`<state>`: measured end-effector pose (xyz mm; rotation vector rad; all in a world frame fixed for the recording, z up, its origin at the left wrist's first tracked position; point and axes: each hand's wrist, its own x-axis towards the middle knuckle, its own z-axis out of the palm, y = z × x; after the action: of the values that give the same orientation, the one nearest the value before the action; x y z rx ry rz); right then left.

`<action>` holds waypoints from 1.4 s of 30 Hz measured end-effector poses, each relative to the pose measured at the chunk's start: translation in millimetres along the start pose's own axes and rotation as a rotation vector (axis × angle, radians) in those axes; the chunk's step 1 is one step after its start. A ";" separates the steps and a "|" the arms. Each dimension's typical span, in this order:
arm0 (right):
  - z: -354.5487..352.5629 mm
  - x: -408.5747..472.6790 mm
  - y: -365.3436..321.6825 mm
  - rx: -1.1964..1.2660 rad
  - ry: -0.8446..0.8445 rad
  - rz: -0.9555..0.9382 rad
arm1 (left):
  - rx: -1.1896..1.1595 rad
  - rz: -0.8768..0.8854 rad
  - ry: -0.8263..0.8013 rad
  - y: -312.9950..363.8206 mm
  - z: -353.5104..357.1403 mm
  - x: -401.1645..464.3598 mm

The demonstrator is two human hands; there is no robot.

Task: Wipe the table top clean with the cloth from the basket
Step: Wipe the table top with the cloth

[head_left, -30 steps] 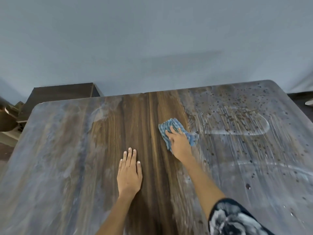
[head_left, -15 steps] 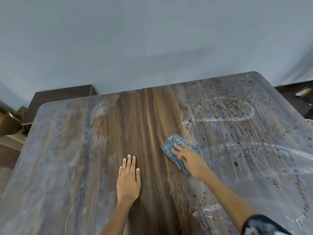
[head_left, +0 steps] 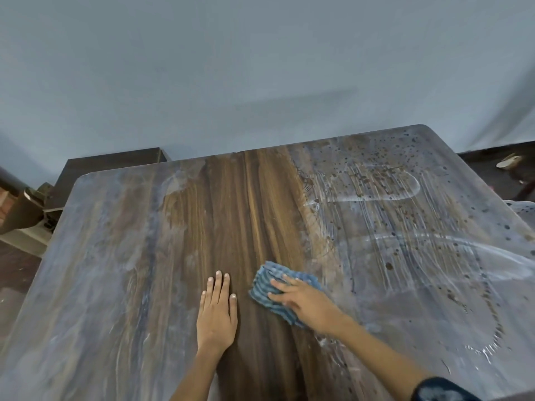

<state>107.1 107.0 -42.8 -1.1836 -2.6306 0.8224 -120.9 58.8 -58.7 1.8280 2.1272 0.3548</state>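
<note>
Now cloth (head_left: 267, 287) under right hand (head_left: 307, 305).

Plain pale blue-grey wall (head_left: 260, 68) fills the whole top half, lit pretty evenly. Off to the left there's a dark brown wooden cabinet (head_left: 113, 163) against it, and dark reddish-brown floor (head_left: 14, 270) down below.

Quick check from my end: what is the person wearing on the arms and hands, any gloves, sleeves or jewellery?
No gloves: the left hand and right hand are bare, with no rings, watch or bands visible. Both forearms are uncovered. Only the right arm shows clothing, a short dark sleeve with a pale whitish pattern, at the bottom edge of the view. The left arm leaves the view bare.
</note>
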 end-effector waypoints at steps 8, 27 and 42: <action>-38.2 25.9 48.6 -0.055 0.141 0.407 | -0.011 -0.014 -0.002 0.6 -1.0 -23.6; -37.8 -16.2 31.1 -0.042 0.103 0.342 | -0.022 -0.088 0.080 11.1 8.1 -73.6; -5.0 -109.0 32.9 -0.003 0.021 0.201 | -0.030 -0.130 0.081 16.2 14.5 -116.4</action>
<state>204.3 47.6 -46.2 -1.4671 -2.5270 0.8324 -84.7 -53.9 -57.2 1.6749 2.2685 0.4332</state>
